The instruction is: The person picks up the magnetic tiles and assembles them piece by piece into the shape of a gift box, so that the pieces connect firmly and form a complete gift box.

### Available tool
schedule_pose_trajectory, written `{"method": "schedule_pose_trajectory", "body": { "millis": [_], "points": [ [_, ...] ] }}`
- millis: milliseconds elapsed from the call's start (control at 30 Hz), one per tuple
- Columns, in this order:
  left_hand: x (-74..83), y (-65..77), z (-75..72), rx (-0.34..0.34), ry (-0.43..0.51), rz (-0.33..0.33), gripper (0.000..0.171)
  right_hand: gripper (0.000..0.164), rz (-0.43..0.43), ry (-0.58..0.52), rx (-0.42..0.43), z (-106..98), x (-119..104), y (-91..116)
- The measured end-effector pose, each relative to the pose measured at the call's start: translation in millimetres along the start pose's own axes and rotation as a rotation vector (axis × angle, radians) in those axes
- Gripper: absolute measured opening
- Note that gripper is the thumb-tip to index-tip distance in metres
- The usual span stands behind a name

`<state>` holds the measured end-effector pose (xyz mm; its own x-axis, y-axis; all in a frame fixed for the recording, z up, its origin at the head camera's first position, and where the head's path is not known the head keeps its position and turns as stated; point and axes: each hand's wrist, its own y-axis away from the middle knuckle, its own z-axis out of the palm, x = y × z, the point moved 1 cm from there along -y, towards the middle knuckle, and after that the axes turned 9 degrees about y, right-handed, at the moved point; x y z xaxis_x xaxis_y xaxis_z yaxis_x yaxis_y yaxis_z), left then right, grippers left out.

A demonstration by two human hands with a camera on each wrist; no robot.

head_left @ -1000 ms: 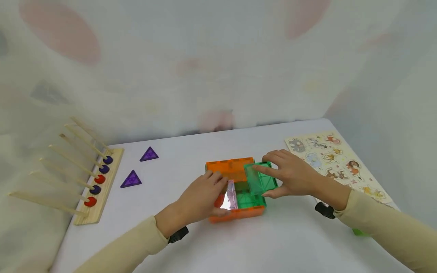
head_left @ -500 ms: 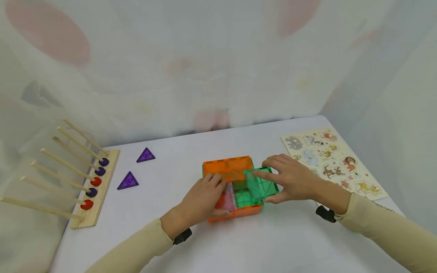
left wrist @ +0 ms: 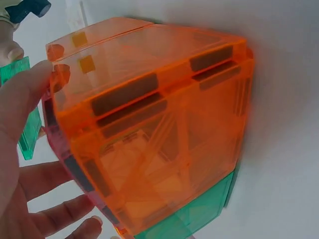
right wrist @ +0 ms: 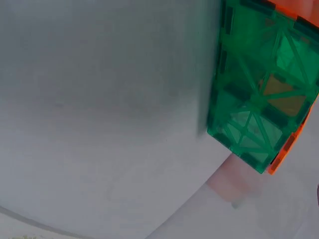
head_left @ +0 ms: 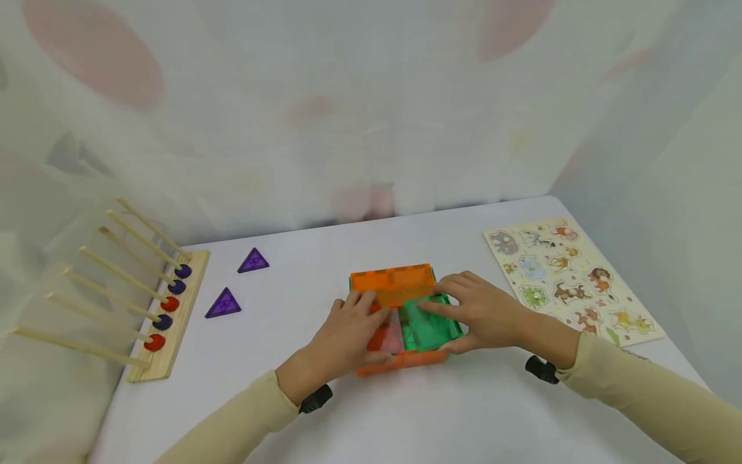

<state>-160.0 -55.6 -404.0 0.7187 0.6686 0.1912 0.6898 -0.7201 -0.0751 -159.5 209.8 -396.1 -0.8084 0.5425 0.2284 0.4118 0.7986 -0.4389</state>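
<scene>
A low box of see-through magnetic tiles has orange walls (head_left: 417, 359) and a green side wall (right wrist: 259, 94). My left hand (head_left: 348, 332) lies over the box's left half, thumb at the near edge and fingers toward the far edge, holding a pinkish-red square tile (head_left: 394, 334) there. Much of that tile is hidden under the hand. My right hand (head_left: 484, 312) grips a green square tile (head_left: 431, 325) between thumb and fingers over the right half, beside the red one. The left wrist view catches the green tile (left wrist: 31, 134) beyond the left thumb.
Two purple triangle tiles (head_left: 253, 260) lie at the left. Farther left stands a wooden peg rack (head_left: 194, 283) with tall rods and red and blue beads. An animal puzzle board (head_left: 574, 283) lies at the right, beyond the right forearm. A fabric wall rises behind the table.
My right hand has brought the green tile left and lower, from tilted past the box's right edge to over its right half. The left hand stays on the red tile.
</scene>
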Motion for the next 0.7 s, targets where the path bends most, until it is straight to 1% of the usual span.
{"method": "schedule_pose_trajectory", "body": {
  "millis": [100,200,367,533,700],
  "points": [
    [-0.4,0.8,3.0,0.002,0.045,-0.014,0.073,0.073,0.011,-0.012,-0.002,2,-4,-1],
    [-1.8,2.7,6.0,0.024,0.078,-0.019,0.074,0.074,0.024,-0.023,-0.01,6,-6,-1],
    [-4.8,7.5,10.4,0.073,0.085,-0.016,0.076,0.073,0.049,-0.024,-0.049,12,-10,-2],
    [-5.6,10.4,12.8,0.101,0.093,-0.015,0.075,0.072,0.073,0.006,-0.124,13,-12,-4],
    [-5.2,9.4,12.9,0.102,0.112,-0.029,0.074,0.072,0.103,0.04,-0.201,12,-13,-5]
  ]
}}
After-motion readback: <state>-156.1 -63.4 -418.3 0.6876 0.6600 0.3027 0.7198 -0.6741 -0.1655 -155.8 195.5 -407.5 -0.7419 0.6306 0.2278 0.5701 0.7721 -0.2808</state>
